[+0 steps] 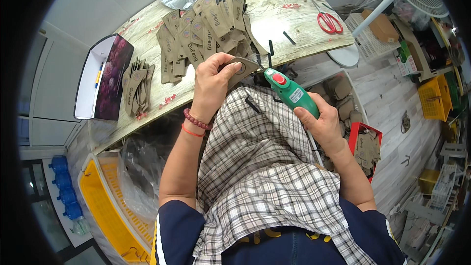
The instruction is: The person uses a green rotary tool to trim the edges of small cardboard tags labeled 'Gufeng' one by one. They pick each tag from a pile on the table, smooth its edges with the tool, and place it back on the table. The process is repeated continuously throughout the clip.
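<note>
Tan piece (243,71), flat and thin like cloth with a round badge on it, is pinched between the thumb and fingers of the left hand (211,79). The right hand (321,122) is wrapped around a green tool (292,95), smooth and round, with a red button on top. The tool's dark tip is at the tan piece's right end; I cannot tell if they touch. The left arm reaches up and bends in at the wrist, with red beads (197,119) around it. The right arm comes up from the other side, and its thumb lies along the tool. Both hands are above the lap, by the near edge of the table (306,19), over a soft checked apron (260,167). Past the left hand is a messy pile of tan pieces (206,32), and a smaller stack (139,88) sits by a box (105,81). Pale, streaky tabletop shows between the pile and the red-handled scissors (329,23), with a thin black strip (289,38) on it. The table edge curves round past the scissors.
</note>
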{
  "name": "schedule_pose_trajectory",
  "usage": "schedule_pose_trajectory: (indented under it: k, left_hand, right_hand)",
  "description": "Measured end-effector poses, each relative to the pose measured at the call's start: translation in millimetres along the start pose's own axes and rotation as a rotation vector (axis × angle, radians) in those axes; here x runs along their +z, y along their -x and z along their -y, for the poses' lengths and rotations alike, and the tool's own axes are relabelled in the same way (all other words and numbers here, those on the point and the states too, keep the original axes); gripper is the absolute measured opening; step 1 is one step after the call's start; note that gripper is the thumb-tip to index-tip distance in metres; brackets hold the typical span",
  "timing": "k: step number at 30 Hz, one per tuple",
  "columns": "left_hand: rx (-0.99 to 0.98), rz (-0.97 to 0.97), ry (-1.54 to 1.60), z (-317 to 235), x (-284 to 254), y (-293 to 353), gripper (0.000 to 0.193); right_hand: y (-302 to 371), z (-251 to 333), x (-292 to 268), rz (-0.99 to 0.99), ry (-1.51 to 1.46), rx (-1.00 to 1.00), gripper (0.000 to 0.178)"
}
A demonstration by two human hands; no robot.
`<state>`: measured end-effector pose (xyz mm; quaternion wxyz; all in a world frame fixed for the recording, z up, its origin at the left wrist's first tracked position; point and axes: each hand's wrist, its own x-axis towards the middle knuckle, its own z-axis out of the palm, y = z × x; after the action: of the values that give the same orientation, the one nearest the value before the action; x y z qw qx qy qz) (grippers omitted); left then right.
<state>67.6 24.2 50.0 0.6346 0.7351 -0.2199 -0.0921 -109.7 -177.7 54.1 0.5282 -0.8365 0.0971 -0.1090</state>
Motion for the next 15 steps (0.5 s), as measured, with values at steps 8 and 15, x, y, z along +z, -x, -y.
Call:
schedule_pose_trajectory:
  k: [8,15]
  left_hand:
    - [-0.002,0.111,-0.147,-3.1,-16.7,0.2,0.009]
    - [-0.060,0.155,-0.137,-0.7,-27.3,5.5,0.009]
  right_hand:
    - [-1.8,0.2,1.1,0.043,0.078,-0.113,0.044]
    - [-2.7,0.7,8.4,0.075,0.108,-0.125,0.043]
